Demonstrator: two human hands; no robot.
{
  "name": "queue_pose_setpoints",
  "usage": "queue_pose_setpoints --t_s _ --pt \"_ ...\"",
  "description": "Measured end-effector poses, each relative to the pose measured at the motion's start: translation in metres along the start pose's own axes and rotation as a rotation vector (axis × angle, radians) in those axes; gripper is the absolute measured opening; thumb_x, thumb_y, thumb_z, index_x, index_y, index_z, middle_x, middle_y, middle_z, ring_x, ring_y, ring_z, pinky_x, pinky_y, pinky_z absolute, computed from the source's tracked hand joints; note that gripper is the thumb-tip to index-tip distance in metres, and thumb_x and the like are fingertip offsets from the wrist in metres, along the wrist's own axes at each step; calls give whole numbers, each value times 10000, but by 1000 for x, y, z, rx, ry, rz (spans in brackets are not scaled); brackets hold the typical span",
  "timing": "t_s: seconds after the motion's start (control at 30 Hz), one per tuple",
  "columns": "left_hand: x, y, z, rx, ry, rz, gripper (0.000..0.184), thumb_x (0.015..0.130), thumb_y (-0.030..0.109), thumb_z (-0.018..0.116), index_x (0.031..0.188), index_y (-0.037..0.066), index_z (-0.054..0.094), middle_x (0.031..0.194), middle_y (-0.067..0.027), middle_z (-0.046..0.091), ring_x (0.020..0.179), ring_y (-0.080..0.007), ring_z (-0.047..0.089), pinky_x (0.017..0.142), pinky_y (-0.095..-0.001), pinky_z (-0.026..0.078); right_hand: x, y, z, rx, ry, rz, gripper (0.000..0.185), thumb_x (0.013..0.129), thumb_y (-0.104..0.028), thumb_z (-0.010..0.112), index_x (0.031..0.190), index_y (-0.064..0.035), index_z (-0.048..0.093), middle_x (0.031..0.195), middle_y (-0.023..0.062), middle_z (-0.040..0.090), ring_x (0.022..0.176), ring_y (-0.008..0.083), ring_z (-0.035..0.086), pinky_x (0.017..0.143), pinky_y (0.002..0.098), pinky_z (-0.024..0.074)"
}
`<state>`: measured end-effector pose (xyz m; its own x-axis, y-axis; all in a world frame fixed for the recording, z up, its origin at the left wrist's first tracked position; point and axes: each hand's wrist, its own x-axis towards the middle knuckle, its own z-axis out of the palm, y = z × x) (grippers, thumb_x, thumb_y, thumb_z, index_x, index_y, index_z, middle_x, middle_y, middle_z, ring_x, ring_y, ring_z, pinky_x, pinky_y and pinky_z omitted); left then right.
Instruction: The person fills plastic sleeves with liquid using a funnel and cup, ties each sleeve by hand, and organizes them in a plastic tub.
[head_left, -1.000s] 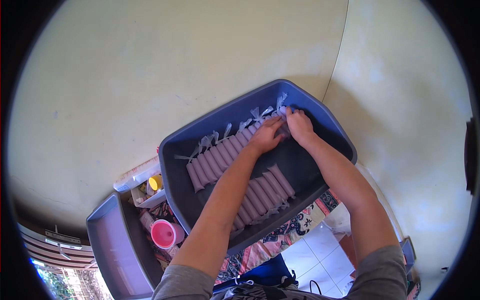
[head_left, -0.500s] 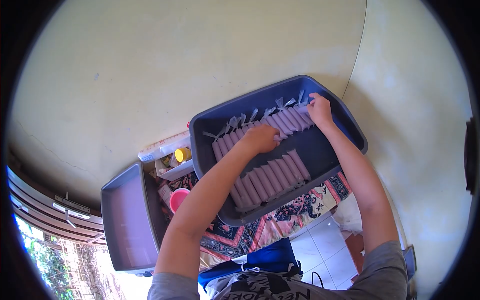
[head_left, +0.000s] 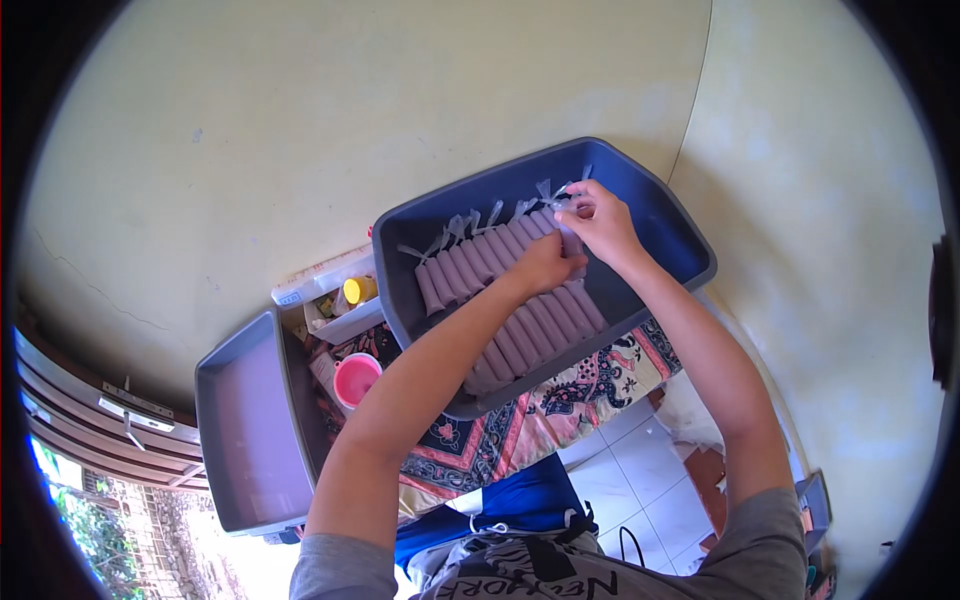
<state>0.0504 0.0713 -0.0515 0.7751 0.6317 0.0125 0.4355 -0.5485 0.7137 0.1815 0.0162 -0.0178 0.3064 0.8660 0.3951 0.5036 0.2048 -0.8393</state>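
Two rows of long, thin plastic bags filled with pale purple liquid lie in a dark grey plastic tub (head_left: 690, 260). The back row of bags (head_left: 465, 270) has clear knotted ends toward the far wall; the front row (head_left: 525, 335) lies along the near side. Over the right end of the back row, my right hand (head_left: 607, 228) pinches the upper end of one filled bag (head_left: 571, 238). My left hand (head_left: 543, 268) is closed around its lower part, the fingers partly hidden.
A second grey tub (head_left: 255, 430) of pale purple liquid stands at the left. Between the tubs are a pink cup (head_left: 356, 380), a yellow-capped container (head_left: 358, 291) and a white box (head_left: 345, 325). A patterned cloth (head_left: 480, 455) lies beneath. The wall (head_left: 400, 110) rises behind.
My right hand has moved left and slightly down from the far right end of the back row. The hands are now closer together, with a filled bag upright between them.
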Motion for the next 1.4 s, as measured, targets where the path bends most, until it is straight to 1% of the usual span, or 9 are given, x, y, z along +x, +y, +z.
queue_pose_setpoints --t_s 0.07,0.2,0.27,0.47,0.57,0.83,1.1,1.2,1.4 --pt "-2 11 5 -582 -93 -165 395 860 259 634 1075 -58 539 937 -146 657 879 -213 652 813 -352 504 0 13 4 -138 -9 -6 340 699 -67 728 1015 -7 618 909 190 668 836 268 665 721 341 518" --pt "11 -8 30 -661 -219 -229 382 892 274 600 1063 -64 552 926 -126 653 847 -188 652 793 -346 506 7 52 -4 -278 -206 97 358 699 -15 718 1044 -46 633 961 187 669 865 284 657 759 350 514" --pt "16 -19 40 -176 -156 -53 341 892 271 587 1054 -29 585 935 -133 659 822 -240 658 799 -359 512 14 80 -10 -384 -284 122 356 700 -6 706 1046 -39 632 954 183 670 855 284 656 753 355 515" --pt "-2 -23 51 370 -165 265 291 814 191 580 1076 75 637 1092 -145 615 1004 -331 590 911 -418 458 18 98 -14 -682 -671 357 360 685 -19 703 1038 -13 632 982 183 661 905 295 643 759 370 513" --pt "-7 -19 56 442 -235 242 328 797 174 566 1099 66 635 1196 -139 559 1069 -316 557 948 -424 434 14 102 -5 -779 -788 315 370 676 -53 717 1036 -28 638 1015 191 650 992 301 620 795 367 506" --pt "5 -29 59 433 -327 203 353 786 194 596 1114 72 642 1239 -142 543 1048 -332 575 917 -423 455 11 93 -5 -626 -858 552 428 652 38 733 1058 -44 624 996 153 641 756 235 678 553 354 589" --pt "-2 -16 40 400 -397 121 352 782 213 640 1085 33 644 1120 -178 618 1035 -351 586 884 -435 461 7 79 -5 -531 -889 607 433 706 31 728 1109 -81 616 1072 162 623 770 221 680 599 331 593" --pt "4 -36 48 374 -147 102 360 799 227 616 1111 49 634 1092 -203 628 1027 -358 594 887 -435 462 3 73 -5 -492 -893 610 473 733 28 718 1172 -110 605 1122 164 612 788 220 680 635 318 589" --pt "14 -49 34 488 -407 -95 388 815 254 570 1146 56 613 1142 -209 610 1070 -350 583 913 -422 451 4 75 -4 -523 -950 592 554 761 43 689 1265 -154 571 1049 164 647 798 223 684 663 318 589"
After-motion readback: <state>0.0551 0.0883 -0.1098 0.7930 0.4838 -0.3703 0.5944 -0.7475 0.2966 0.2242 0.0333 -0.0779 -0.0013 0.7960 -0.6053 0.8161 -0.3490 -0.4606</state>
